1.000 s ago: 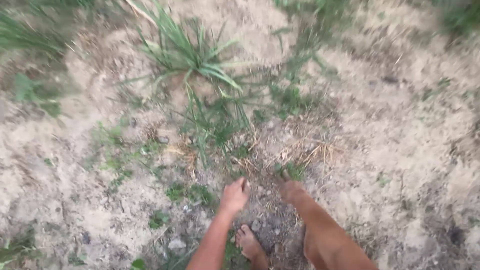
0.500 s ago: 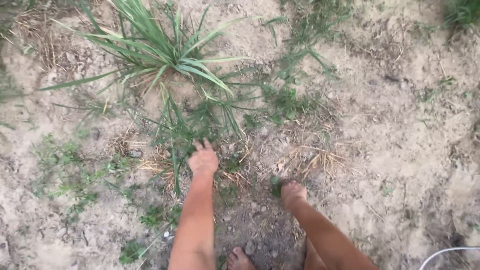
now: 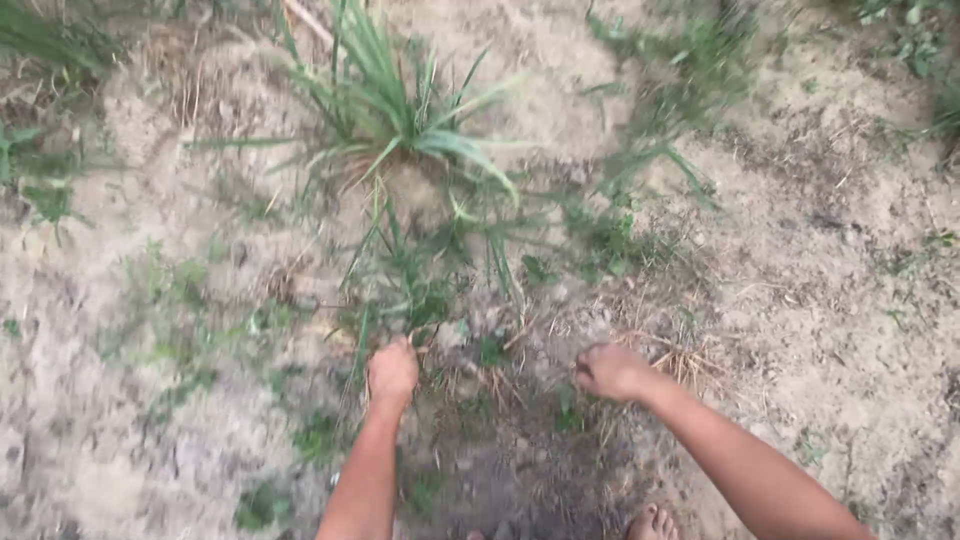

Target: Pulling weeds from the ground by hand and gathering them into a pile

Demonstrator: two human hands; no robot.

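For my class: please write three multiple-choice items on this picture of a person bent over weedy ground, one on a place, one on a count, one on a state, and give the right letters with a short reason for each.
1. Where is the left hand?
A. At the base of the thin grass weed
B. On the bare toes
C. Inside the big grass clump

2. How many arms reach down to the ground?
A. One
B. Two
C. Three

3. In what state is the right hand?
A. Flat with fingers spread
B. Curled into a loose fist
C. Pointing upward

Answers: 1 A, the hand sits at the foot of the thin blades, nearer the camera than the big grass clump. 2 B, one arm comes from each side at the bottom. 3 B, its fingers are folded under, low over the sandy soil and dry straw.
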